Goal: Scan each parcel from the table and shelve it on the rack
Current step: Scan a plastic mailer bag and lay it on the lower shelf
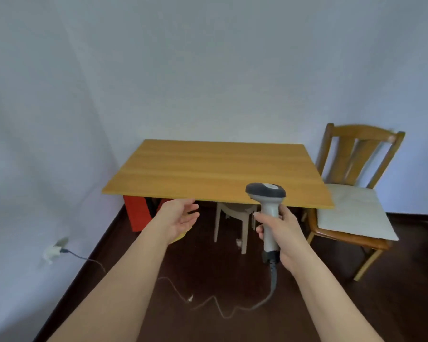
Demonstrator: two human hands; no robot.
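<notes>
Scanner [267, 193], grey, handheld, is gripped upright by its handle in the right hand [281, 233], fingers curled round it, head level with the near edge of the wooden table [208, 166]; its cable [273, 275] trails to the dark floor. The left hand [178, 218] is held palm-up with fingers spread and relaxed, nothing in it, just before the table edge. A wooden chair [351, 208] with a pale cushion is seen just right of the table.

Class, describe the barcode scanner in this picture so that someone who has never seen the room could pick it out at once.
Start at the wooden table against the pale wall, then come to its near edge on the right. There the right hand grips the barcode scanner upright by its light grey handle. It is the only held item, with a dark grey head and a grey cable trailing to the floor; the left hand is open.
</notes>
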